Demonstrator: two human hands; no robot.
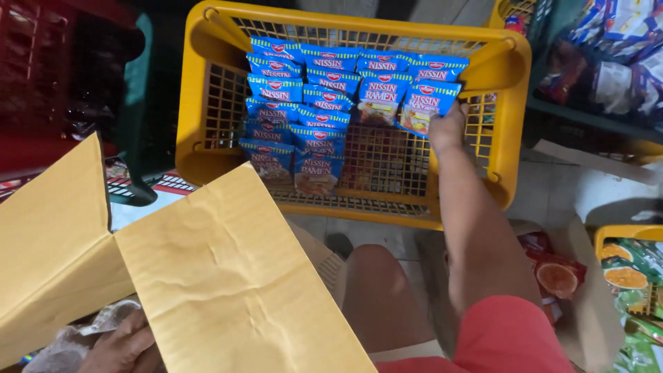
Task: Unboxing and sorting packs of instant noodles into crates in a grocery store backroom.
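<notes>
The person's right hand point(447, 129) is reaching into a yellow plastic lattice basket point(200, 131) sitting on the floor, its fingers closing around the lower edge of a blue foil noodle packet point(426, 103) at the right end of the back row. That packet is leaning among the other blue noodle packets point(304, 110), which are standing in overlapping rows across the left and back of the basket, while the right front of its mesh floor is lying bare. The left hand point(123, 345) is resting low at the near left, knuckles up and fingers curled under the open brown cardboard box flaps point(207, 276); I cannot tell what it is gripping. An orange snack packet point(556, 276) is lying by the right elbow.
</notes>
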